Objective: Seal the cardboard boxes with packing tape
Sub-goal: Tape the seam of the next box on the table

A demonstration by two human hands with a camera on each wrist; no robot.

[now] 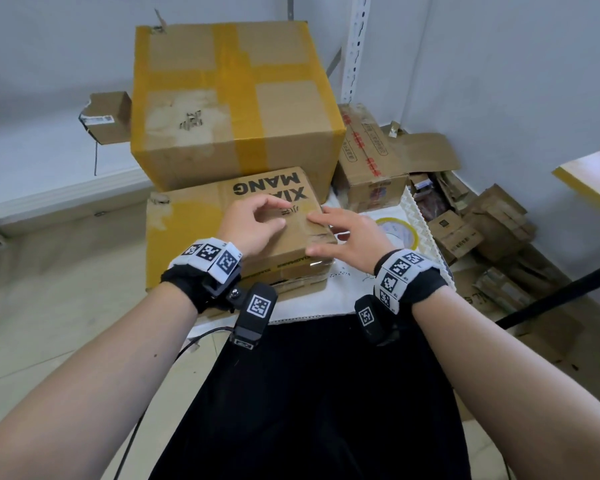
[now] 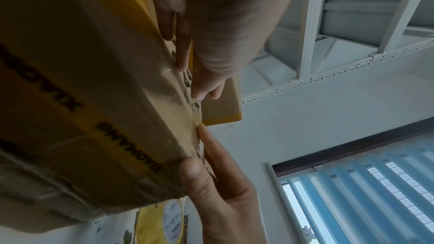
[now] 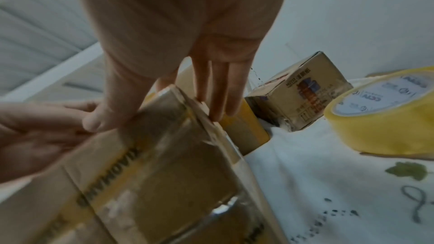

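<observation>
My left hand (image 1: 253, 223) flat on the flat XIAOMANG cardboard box (image 1: 201, 216) on the white cloth (image 1: 343, 289), right hand (image 1: 347, 233) fingers straight pressing its glossy taped corner, yellow tape roll (image 1: 400, 232) just beside

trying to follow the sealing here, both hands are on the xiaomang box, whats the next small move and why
Probably slide the right hand along the XIAOMANG box edge, pressing the clear tape flat. Its straight fingers already rest there, and the tape looks wrinkled.
</observation>
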